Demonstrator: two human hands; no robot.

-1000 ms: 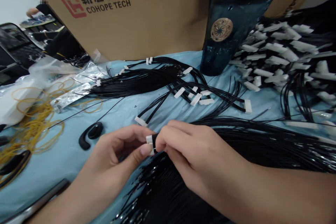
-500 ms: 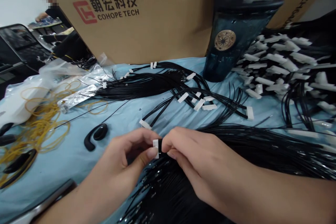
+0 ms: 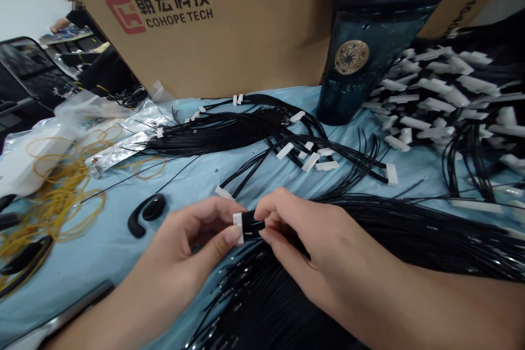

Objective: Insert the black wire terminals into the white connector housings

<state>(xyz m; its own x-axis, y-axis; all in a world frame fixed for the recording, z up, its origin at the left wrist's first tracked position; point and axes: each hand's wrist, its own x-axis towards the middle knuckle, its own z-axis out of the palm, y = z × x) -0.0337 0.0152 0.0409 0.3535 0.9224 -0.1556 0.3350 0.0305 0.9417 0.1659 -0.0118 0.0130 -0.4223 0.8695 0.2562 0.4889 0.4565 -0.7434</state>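
Note:
My left hand [image 3: 192, 243] pinches a small white connector [image 3: 238, 227] between thumb and fingers. My right hand [image 3: 299, 240] pinches the black wires [image 3: 252, 226] that run out of that connector, just to its right. Both hands hover over a thick bundle of loose black wires [image 3: 410, 229] lying across the light blue table cover [image 3: 123, 251]. Behind them lie finished black wire harnesses with white connectors [image 3: 311, 161].
A brown cardboard box [image 3: 229, 27] stands at the back, a dark blue-green bottle [image 3: 361, 65] to its right. A heap of white-connector harnesses [image 3: 443, 98] fills the right. Yellow rubber bands [image 3: 57, 191], plastic bags [image 3: 82, 120] and a black earhook piece [image 3: 145, 213] lie left. A person stands far back left.
My right hand has slid a little to the right along the wires, so a short stretch of black wire now shows between it and the white connector. The view shifted slightly.

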